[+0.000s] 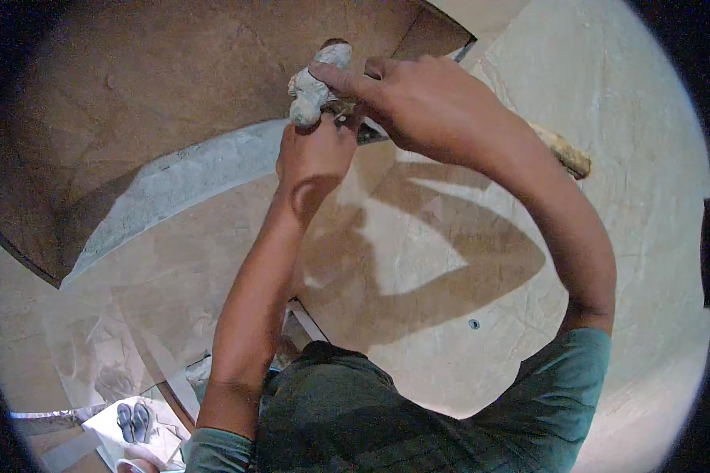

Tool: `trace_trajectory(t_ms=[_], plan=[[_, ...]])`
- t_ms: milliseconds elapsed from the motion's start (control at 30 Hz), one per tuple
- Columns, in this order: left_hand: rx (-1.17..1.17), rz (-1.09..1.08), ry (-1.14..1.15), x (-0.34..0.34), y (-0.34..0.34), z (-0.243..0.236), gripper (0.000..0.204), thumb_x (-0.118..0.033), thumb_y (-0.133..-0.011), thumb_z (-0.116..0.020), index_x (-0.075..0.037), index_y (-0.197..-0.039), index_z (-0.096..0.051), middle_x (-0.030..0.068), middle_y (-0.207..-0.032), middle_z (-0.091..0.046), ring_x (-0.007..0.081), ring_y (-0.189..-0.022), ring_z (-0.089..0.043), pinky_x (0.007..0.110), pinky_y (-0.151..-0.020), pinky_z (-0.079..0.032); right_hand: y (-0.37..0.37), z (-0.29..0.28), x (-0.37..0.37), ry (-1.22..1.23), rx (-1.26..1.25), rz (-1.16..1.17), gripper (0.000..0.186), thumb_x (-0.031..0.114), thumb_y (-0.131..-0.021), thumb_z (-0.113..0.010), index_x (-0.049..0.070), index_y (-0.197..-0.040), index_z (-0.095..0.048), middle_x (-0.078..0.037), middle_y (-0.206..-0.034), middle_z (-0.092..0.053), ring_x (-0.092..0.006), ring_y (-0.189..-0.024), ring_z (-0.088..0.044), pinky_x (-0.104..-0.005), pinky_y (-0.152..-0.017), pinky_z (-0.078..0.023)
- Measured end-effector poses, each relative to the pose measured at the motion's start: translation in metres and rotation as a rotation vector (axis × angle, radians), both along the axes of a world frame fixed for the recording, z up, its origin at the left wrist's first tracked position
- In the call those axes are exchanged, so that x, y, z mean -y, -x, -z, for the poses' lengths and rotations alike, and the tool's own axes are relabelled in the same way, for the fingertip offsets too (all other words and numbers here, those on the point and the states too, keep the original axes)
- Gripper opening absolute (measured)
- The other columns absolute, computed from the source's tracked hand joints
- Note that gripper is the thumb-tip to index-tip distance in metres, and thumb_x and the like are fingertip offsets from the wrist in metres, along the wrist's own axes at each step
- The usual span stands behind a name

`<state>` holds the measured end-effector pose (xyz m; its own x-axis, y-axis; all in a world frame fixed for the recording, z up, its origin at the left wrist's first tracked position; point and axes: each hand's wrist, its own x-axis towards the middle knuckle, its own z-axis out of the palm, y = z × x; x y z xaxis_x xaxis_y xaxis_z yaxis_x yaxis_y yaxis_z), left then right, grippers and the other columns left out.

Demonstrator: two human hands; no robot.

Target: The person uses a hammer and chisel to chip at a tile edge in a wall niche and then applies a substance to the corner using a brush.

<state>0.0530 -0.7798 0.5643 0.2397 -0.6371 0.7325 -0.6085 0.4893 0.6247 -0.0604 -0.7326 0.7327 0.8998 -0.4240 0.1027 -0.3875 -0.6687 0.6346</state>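
A lumpy object coated in whitish grey [312,93] is at the top middle, over the edge of a brown panel; its exact kind is unclear. My right hand [406,98] reaches it from the right, thumb laid along it and fingers curled. Just below, my left hand [317,151] is closed with its back toward me; its fingertips and what they hold are hidden. A rough yellowish wooden piece, like a handle [569,151], sticks out behind my right forearm. Whether it joins the whitish object is hidden by my arm.
The large brown panel [173,71] has a curved grey raw edge [189,162] and a sharp lower-left corner. A pale, marbled surface [623,142] spreads to the right, with a small round fitting [474,324]. Dark sandals [133,422] rest at lower left, near a bucket-like rim [136,465].
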Motion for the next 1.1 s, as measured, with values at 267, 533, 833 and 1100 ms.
trace_trajectory(t_ms=[267,533,833,1100], plan=[[-0.061,0.080,-0.095,-0.004,0.004,-0.012,0.030,-0.025,-0.084,-0.062,-0.001,-0.101,-0.065,0.0243,-0.102,-0.067,0.0442,-0.095,-0.063,0.049,-0.081,-0.051,0.010,0.007,0.007,-0.009,0.039,0.085,0.061,0.023,-0.086,-0.060,0.022,-0.144,-0.042,-0.018,-0.088,-0.068,-0.0400,-0.077,-0.066,-0.0502,-0.065,-0.053],[-0.291,0.266,0.099,0.008,-0.004,-0.010,0.033,-0.023,-0.084,-0.062,-0.002,-0.111,-0.062,0.0213,-0.106,-0.067,0.0393,-0.102,-0.063,0.044,-0.086,-0.050,0.015,-0.020,-0.007,-0.013,0.247,-0.138,0.055,0.024,-0.086,-0.058,0.017,-0.140,-0.045,-0.019,-0.086,-0.067,-0.0401,-0.077,-0.066,-0.0502,-0.066,-0.052],[-0.338,0.409,-0.068,0.014,-0.014,-0.025,0.039,-0.018,-0.084,-0.061,0.006,-0.114,-0.058,0.0254,-0.110,-0.064,0.0380,-0.108,-0.061,0.041,-0.093,-0.046,-0.002,-0.017,0.001,0.045,0.094,0.006,0.055,0.018,-0.087,-0.057,0.023,-0.140,-0.046,-0.018,-0.093,-0.066,-0.0382,-0.078,-0.066,-0.0483,-0.066,-0.052],[-0.227,0.195,-0.425,-0.002,-0.014,-0.028,0.043,-0.028,-0.091,-0.053,0.007,-0.115,-0.056,0.0333,-0.117,-0.058,0.0470,-0.115,-0.054,0.049,-0.097,-0.043,-0.019,-0.013,0.006,0.132,0.094,-0.012,0.051,0.019,-0.086,-0.057,0.019,-0.137,-0.050,-0.018,-0.089,-0.068,-0.0363,-0.077,-0.068,-0.0453,-0.065,-0.056]])
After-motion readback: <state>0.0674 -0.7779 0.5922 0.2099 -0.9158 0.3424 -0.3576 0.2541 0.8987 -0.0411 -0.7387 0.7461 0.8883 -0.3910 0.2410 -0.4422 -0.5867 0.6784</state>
